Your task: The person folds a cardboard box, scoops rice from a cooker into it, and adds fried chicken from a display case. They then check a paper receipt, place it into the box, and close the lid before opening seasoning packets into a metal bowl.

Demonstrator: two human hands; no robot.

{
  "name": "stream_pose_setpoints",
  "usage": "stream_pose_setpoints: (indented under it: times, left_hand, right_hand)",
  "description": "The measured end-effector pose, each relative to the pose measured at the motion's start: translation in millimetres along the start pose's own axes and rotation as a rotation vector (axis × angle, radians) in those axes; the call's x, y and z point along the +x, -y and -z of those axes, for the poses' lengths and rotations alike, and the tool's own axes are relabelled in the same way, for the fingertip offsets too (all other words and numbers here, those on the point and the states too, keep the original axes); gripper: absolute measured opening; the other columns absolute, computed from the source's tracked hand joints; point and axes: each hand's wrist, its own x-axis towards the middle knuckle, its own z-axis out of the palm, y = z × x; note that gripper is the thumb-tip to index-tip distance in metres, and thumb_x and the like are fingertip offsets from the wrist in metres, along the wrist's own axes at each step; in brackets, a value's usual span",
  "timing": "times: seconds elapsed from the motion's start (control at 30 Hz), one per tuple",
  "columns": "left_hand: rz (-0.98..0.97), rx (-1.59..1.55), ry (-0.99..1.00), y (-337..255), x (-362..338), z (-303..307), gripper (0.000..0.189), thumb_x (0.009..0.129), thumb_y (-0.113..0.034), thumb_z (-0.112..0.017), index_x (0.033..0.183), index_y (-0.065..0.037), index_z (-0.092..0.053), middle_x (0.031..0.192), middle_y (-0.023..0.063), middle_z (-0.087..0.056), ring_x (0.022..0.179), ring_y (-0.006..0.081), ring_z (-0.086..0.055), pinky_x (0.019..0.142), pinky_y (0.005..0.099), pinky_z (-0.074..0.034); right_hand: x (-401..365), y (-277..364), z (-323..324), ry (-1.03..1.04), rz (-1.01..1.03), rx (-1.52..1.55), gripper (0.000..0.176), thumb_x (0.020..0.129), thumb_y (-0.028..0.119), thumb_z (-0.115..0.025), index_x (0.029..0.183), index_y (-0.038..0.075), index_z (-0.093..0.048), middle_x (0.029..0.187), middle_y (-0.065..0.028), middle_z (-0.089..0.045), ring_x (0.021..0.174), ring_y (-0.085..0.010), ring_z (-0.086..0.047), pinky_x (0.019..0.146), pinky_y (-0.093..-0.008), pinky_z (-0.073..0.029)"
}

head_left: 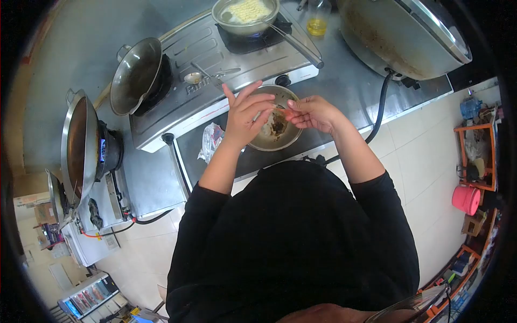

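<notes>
Fingers [253, 99] of the left hand [245, 116] are spread apart over the near-left rim of a metal bowl [272, 142]. The right hand [312, 114] has its fingertips pinched together on a small orange piece [288, 113], too small to make out, above the dark paste in the bowl. The bowl sits at the counter's front edge, with a crumpled plastic wrapper [211, 140] just to its left. Behind it are a spoon [207, 75] on the stove [226, 54], a pan of noodles [247, 13] and an empty wok [137, 75]. A black cable [379, 107] runs past the right wrist.
</notes>
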Motion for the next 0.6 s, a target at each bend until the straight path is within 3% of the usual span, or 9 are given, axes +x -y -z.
stream_pose_setpoints:
  times: [0.1, 0.23, 0.3, 0.33, 0.4, 0.47, 0.6]
  left_hand:
    - [-0.069, 0.1, 0.035, -1.3, -9.2, 7.6, 0.015, 0.074, -0.015, -0.073, 0.088, -0.019, -0.071, 0.105, -0.0054, -0.067, 0.121, 0.0221, -0.05, 0.11, 0.0601, 0.004]
    - [-0.03, 0.193, 0.099, -5.4, -29.5, 17.2, 0.02, 0.073, -0.015, -0.074, 0.093, -0.015, -0.071, 0.112, -0.001, -0.065, 0.123, 0.024, -0.048, 0.111, 0.0582, 0.0]
    - [0.083, 0.218, 0.047, -6.9, -38.3, 16.5, 0.026, 0.073, -0.018, -0.075, 0.098, -0.014, -0.069, 0.115, 0.0002, -0.062, 0.123, 0.0257, -0.048, 0.111, 0.0586, -0.002]
    - [0.139, 0.229, 0.02, -8.2, -41.6, 15.5, 0.03, 0.073, -0.02, -0.076, 0.1, -0.013, -0.068, 0.116, 0.0009, -0.061, 0.123, 0.0265, -0.048, 0.111, 0.0589, -0.003]
    - [0.42, 0.079, -0.22, -17.6, -43.9, 5.5, 0.035, 0.072, -0.025, -0.078, 0.103, -0.013, -0.067, 0.117, 0.0016, -0.059, 0.121, 0.0273, -0.048, 0.11, 0.0593, -0.006]
    - [0.61, 0.029, -0.257, -21.6, -46.5, 2.3, 0.037, 0.072, -0.029, -0.078, 0.103, -0.012, -0.066, 0.117, 0.0022, -0.058, 0.12, 0.0276, -0.049, 0.109, 0.0601, -0.011]
    - [0.622, 0.088, -0.066, -14.5, -56.9, -1.4, 0.026, 0.076, -0.026, -0.075, 0.095, -0.011, -0.066, 0.114, 0.0035, -0.059, 0.117, 0.0269, -0.051, 0.109, 0.0586, -0.013]
  right_hand:
    - [9.3, -5.5, 3.9, -0.036, 0.09, -0.021, 0.03, 0.084, 0.023, -0.072, 0.1, -0.002, -0.066, 0.086, -0.0082, -0.068, 0.072, -0.0112, -0.063, 0.065, -0.0228, -0.052]
    - [13.8, -6.0, -1.2, -0.188, 0.397, -0.402, 0.02, 0.08, 0.014, -0.072, 0.093, -0.001, -0.069, 0.081, -0.0105, -0.07, 0.071, -0.017, -0.066, 0.066, -0.0296, -0.053]
    - [10.7, -8.9, -11.8, -0.319, 0.591, -0.711, 0.015, 0.079, 0.01, -0.07, 0.09, 0.0, -0.07, 0.081, -0.0133, -0.07, 0.072, -0.0222, -0.067, 0.067, -0.0336, -0.053]
    - [8.5, -9.7, -19.1, -0.359, 0.619, -0.752, 0.014, 0.078, 0.008, -0.07, 0.09, 0.001, -0.07, 0.082, -0.0146, -0.069, 0.073, -0.0251, -0.067, 0.069, -0.0349, -0.052]
    - [4.5, -9.9, -35.9, -0.435, 0.679, -0.838, 0.015, 0.076, 0.006, -0.069, 0.09, 0.002, -0.07, 0.085, -0.0171, -0.068, 0.076, -0.031, -0.067, 0.071, -0.0373, -0.052]
    - [2.7, -11.0, -43.1, -0.446, 0.778, -0.88, 0.013, 0.078, 0.007, -0.068, 0.09, 0.003, -0.07, 0.085, -0.0183, -0.067, 0.077, -0.0335, -0.066, 0.071, -0.0375, -0.052]
    - [-1.7, -11.0, -51.7, -0.441, 0.818, -0.886, 0.012, 0.078, 0.008, -0.068, 0.088, 0.002, -0.07, 0.084, -0.0184, -0.067, 0.077, -0.0345, -0.066, 0.07, -0.0376, -0.052]
